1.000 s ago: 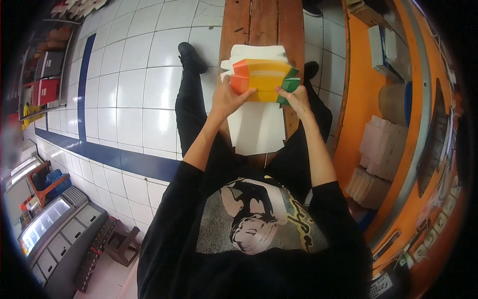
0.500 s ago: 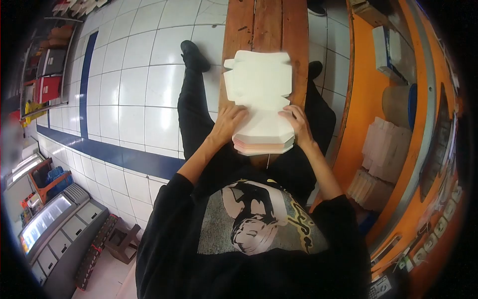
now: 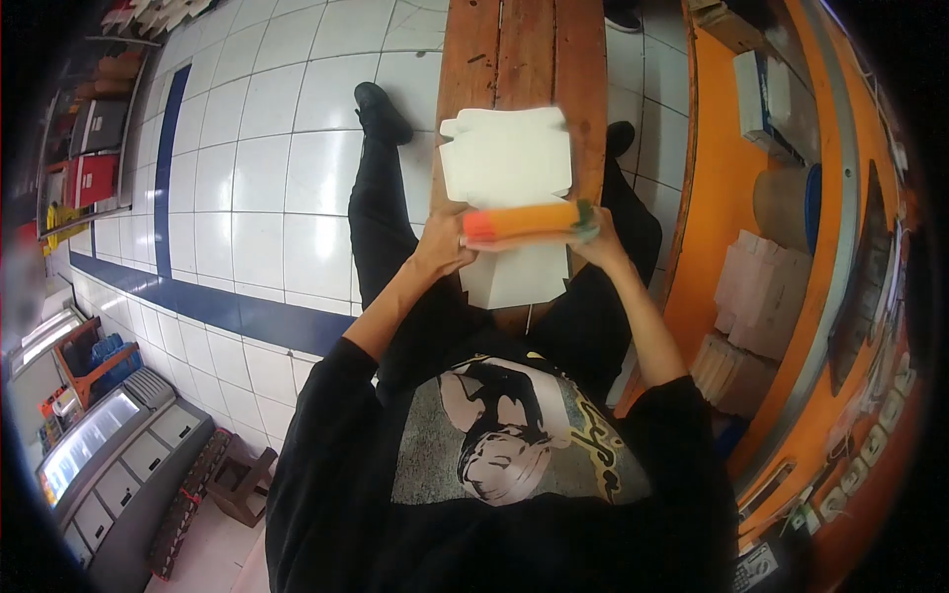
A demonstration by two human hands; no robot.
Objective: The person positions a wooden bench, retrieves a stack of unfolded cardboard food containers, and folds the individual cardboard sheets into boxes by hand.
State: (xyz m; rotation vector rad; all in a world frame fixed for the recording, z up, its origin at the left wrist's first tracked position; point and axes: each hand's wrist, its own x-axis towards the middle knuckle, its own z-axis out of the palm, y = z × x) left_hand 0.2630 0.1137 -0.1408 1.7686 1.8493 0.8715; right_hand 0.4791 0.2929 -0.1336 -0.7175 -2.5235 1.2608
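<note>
A cardboard piece [image 3: 524, 221], orange-red at the left, yellow in the middle and green at the right, is blurred by motion. My left hand [image 3: 445, 240] grips its left end, and my right hand [image 3: 600, 237] grips its green end. Beneath it, flat white cardboard [image 3: 506, 153] with cut flaps lies on the wooden bench [image 3: 524, 59]. The lower part of this white cardboard shows between my legs, below the coloured piece.
Black-clad legs straddle the bench, with a shoe [image 3: 382, 114] on the tiled floor. At the right, an orange shelf unit [image 3: 692, 287] holds stacked pale cardboard [image 3: 761, 295]. A stool [image 3: 240, 482] stands at the lower left.
White cardboard lay open under both hands half a second ago; now a coloured piece is held above the white cardboard. It sits nearer my body than the coloured piece seen one second ago.
</note>
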